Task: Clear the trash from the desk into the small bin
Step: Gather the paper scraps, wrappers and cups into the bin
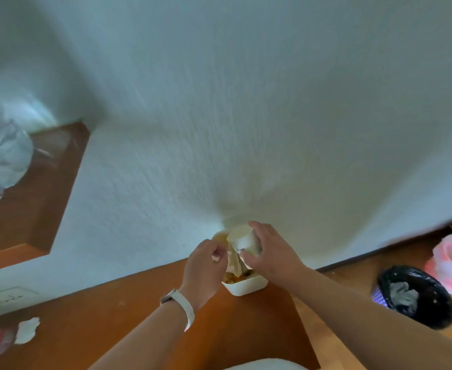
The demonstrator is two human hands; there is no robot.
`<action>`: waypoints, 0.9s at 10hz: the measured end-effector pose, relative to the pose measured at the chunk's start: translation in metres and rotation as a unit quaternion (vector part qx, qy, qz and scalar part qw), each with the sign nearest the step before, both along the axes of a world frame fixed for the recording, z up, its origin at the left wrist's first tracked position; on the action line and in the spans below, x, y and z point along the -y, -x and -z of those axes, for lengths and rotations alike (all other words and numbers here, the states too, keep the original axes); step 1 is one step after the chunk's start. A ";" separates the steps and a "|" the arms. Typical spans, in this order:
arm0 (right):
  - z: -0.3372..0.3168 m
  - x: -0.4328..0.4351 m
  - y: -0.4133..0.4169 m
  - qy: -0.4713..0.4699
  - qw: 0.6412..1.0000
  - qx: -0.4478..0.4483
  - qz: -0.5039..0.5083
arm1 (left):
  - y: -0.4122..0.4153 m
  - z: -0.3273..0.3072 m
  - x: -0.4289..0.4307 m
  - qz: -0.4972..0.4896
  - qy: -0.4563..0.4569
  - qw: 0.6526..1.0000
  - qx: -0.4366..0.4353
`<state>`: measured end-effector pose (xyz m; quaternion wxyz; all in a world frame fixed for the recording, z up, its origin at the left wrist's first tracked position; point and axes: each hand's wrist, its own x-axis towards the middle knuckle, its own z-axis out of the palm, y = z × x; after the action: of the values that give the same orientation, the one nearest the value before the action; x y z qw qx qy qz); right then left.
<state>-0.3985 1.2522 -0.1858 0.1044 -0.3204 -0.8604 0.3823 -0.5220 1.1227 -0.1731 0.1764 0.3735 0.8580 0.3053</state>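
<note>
Gathering step at far counter [112,316] edge: right hand [272,252] grip clamped on white paper cup [243,240], left hand [203,265] grip pinching crumpled tan wrapper [234,264] over white foam tray [248,286]; nxt prob. carry all right to black-lined small bin [416,297].

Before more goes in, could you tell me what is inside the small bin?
A crumpled grey wad lies on the black liner of the small bin; anything beneath the wad is hidden.
</note>
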 end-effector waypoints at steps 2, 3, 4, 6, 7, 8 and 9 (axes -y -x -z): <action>-0.005 -0.020 0.022 -0.126 0.986 0.056 -0.089 | 0.014 -0.008 0.015 0.034 0.032 0.997 -0.055; -0.013 -0.017 0.032 -0.179 0.974 0.067 -0.120 | 0.017 -0.018 0.025 0.063 0.080 0.989 -0.107; -0.014 0.002 0.036 -0.196 0.967 0.067 -0.148 | 0.022 -0.008 0.058 0.061 0.104 0.984 -0.130; -0.021 0.048 0.060 -0.212 0.945 0.077 -0.236 | 0.042 0.001 0.134 -0.027 0.120 0.982 -0.144; -0.022 0.076 0.077 -0.239 0.927 0.073 -0.280 | 0.056 0.006 0.176 -0.049 0.149 0.975 -0.158; -0.025 0.105 0.092 -0.252 0.912 0.077 -0.316 | 0.064 0.014 0.223 -0.081 0.176 0.969 -0.156; -0.028 0.137 0.118 -0.264 0.898 0.082 -0.344 | 0.080 0.018 0.273 -0.114 0.194 0.962 -0.155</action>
<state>-0.5160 1.1156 -0.1577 -0.0236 0.0043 -0.9917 0.1260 -0.6021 0.8496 -0.1916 0.0747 0.2743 0.9546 0.0895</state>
